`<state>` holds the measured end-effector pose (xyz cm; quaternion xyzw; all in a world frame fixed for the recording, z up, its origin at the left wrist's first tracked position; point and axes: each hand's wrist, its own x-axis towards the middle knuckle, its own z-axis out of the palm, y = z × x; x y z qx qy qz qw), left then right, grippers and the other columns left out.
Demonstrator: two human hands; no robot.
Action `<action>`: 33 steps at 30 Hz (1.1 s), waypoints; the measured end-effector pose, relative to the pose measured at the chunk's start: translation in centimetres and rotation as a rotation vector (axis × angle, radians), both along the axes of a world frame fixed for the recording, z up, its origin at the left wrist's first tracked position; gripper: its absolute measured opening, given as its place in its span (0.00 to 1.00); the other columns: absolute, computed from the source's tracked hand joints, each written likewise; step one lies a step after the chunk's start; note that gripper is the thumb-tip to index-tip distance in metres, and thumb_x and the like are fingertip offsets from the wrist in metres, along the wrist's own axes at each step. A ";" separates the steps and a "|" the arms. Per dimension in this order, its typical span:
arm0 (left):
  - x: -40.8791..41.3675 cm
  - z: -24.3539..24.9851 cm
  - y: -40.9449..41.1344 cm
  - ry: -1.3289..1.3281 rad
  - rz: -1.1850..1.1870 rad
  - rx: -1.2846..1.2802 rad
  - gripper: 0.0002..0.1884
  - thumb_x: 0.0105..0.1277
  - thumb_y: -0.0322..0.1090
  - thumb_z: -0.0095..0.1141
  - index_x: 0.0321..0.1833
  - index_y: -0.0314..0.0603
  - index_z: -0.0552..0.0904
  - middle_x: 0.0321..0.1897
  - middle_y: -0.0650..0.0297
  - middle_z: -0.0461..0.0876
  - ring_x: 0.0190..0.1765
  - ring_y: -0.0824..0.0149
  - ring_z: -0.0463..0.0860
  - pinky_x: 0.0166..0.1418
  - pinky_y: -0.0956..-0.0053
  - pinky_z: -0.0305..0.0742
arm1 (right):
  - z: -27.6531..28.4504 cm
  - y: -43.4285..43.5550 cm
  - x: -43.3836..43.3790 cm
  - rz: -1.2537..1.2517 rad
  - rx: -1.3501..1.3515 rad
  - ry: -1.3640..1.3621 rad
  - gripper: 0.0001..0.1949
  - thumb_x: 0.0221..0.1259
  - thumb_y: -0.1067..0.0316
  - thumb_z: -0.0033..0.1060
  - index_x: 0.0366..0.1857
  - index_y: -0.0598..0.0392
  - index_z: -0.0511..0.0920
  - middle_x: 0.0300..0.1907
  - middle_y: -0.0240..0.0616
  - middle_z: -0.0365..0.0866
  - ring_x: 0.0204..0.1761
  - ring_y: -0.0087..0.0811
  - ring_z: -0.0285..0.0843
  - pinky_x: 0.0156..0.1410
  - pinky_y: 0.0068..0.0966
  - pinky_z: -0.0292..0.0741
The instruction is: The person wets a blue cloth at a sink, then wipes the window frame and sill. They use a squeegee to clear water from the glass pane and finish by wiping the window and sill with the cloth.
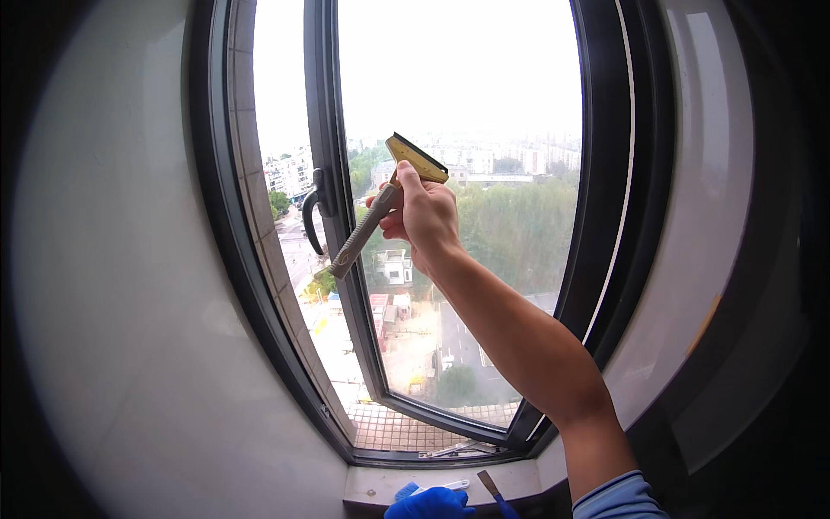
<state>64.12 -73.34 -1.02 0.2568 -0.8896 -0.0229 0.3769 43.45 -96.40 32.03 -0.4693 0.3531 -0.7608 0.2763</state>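
Note:
My right hand [428, 214], bare, grips a small squeegee near where handle and head meet. The squeegee has a yellow head [418, 163], a black rubber blade along its upper edge and a grey ribbed handle [366, 230] slanting down to the left. It is in front of the window pane [499, 240]; whether the blade touches the glass I cannot tell. At the bottom edge is a blue rounded shape [431, 504], apparently my left hand in a glove, mostly cut off. Beside it on the sill lies a brush with blue bristles [406, 491] and a white handle.
A scraper [489, 485] with a blue handle rests at the sill's [363, 483] right part. The dark-framed sash stands ajar, with a curved black handle [312, 220] on its left stile and a metal stay [457, 449] below. White walls flank the opening; outdoors, buildings and trees lie far below.

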 end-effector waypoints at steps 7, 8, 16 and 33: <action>-1.0 4.6 1.0 0.118 0.092 -0.227 0.07 0.68 0.38 0.61 0.34 0.54 0.76 0.25 0.67 0.73 0.27 0.59 0.77 0.30 0.60 0.74 | 4.3 1.7 -0.1 -0.059 -0.093 -0.066 0.22 0.89 0.51 0.49 0.43 0.61 0.83 0.35 0.51 0.93 0.24 0.24 0.89 0.22 0.17 0.83; -0.9 4.2 1.1 0.118 0.097 -0.218 0.07 0.68 0.38 0.61 0.34 0.54 0.76 0.25 0.66 0.73 0.26 0.59 0.77 0.30 0.60 0.74 | 4.4 1.6 -0.8 -0.054 -0.101 -0.055 0.22 0.89 0.51 0.50 0.43 0.61 0.83 0.35 0.51 0.93 0.26 0.24 0.90 0.22 0.17 0.83; -0.6 10.3 -7.0 0.295 -0.098 0.808 0.06 0.70 0.29 0.71 0.41 0.42 0.84 0.35 0.65 0.86 0.35 0.68 0.83 0.41 0.68 0.81 | -10.4 12.6 -0.6 -0.012 -0.207 0.167 0.24 0.90 0.52 0.50 0.43 0.65 0.85 0.31 0.50 0.92 0.24 0.29 0.91 0.21 0.23 0.79; -22.5 37.9 -27.6 0.663 -0.194 -0.863 0.37 0.70 0.44 0.68 0.83 0.47 0.76 0.83 0.46 0.73 0.86 0.45 0.68 0.91 0.45 0.56 | -33.3 37.8 -0.2 -0.058 0.375 0.095 0.12 0.81 0.63 0.65 0.40 0.58 0.90 0.33 0.35 0.94 0.24 0.17 0.81 0.27 0.19 0.76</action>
